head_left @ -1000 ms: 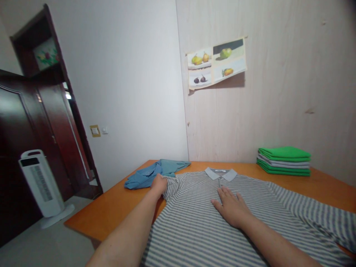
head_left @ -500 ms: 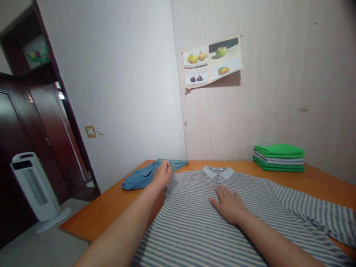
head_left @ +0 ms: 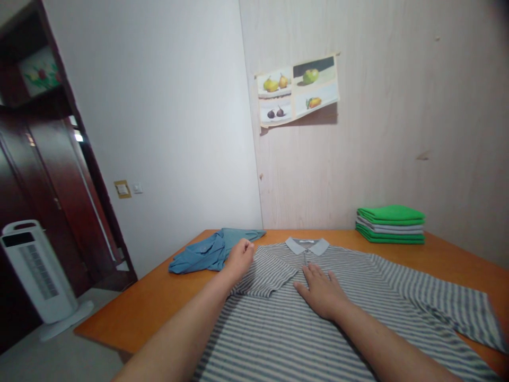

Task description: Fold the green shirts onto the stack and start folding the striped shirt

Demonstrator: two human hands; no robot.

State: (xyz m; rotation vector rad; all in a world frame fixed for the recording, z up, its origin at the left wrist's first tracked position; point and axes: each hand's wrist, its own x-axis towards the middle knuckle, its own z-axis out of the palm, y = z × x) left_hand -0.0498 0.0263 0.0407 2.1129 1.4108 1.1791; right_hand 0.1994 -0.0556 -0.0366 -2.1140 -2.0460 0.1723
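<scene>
A grey-and-cream striped polo shirt (head_left: 286, 329) with a light grey collar (head_left: 307, 246) lies spread on the table, collar at the far end. Its left-side sleeve (head_left: 265, 273) is turned inward over the chest, while the other sleeve (head_left: 441, 297) stretches out to the right. At the left shoulder edge, my left hand (head_left: 239, 260) is closed with curled fingers, pinching the shirt; the fingertips are partly hidden. My right hand (head_left: 323, 292) rests flat on the shirt front below the collar, fingers extended.
A crumpled blue garment (head_left: 207, 252) lies at the back left of the orange-brown table (head_left: 159, 297). Folded green and grey clothes (head_left: 389, 225) are stacked at the back right. Beyond the table's left edge, a white tower heater or fan (head_left: 40, 276) stands on the floor.
The left sleeve has come over inward and now lies across the shirt's chest. My left hand has shifted slightly down and right. My right hand stays flat on the shirt.
</scene>
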